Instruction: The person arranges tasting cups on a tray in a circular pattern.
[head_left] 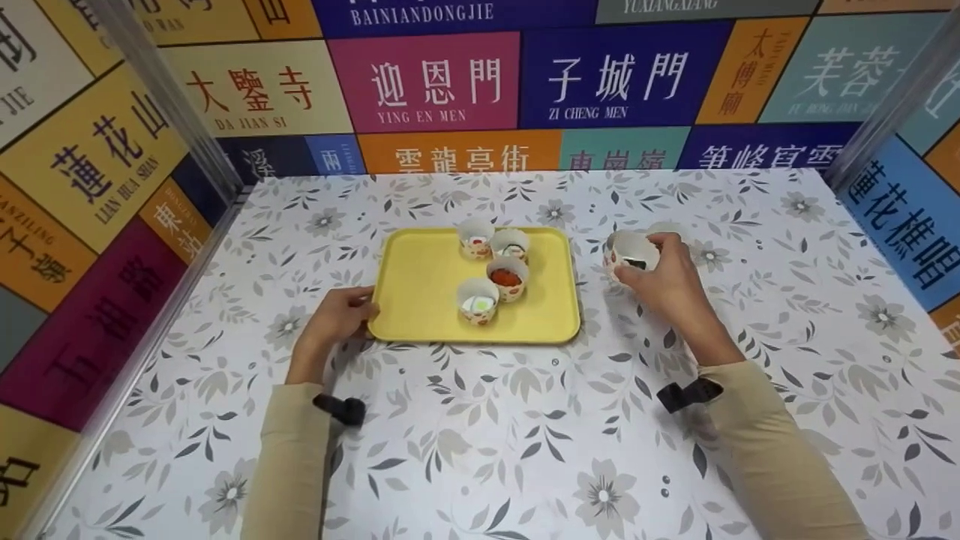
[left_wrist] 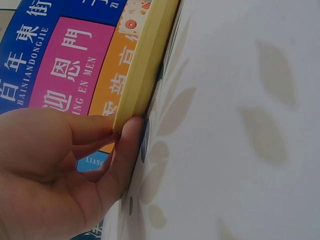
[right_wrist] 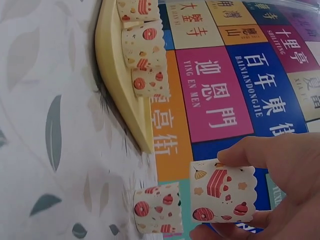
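Observation:
My left hand (head_left: 341,315) pinches the left rim of a yellow tray (head_left: 416,262); the left wrist view shows the thumb above the rim and fingers beneath. Several patterned paper baking cups stand grouped right of the tray's middle. One cup (head_left: 510,289) holds something red; the nearest cup (head_left: 478,311) has a white and pale green content. Right of the tray, my right hand (head_left: 667,281) holds a paper baking cup (right_wrist: 217,192) between thumb and fingers. Something dark shows inside it in the head view. Another patterned cup (right_wrist: 157,209) stands on the table close by, partly hidden in the head view.
A white tablecloth (head_left: 465,450) with grey leaves and flowers covers the table. Upright panels with coloured lettered blocks (head_left: 424,82) border its back and sides. Black wrist bands sit over both beige sleeves (head_left: 289,450).

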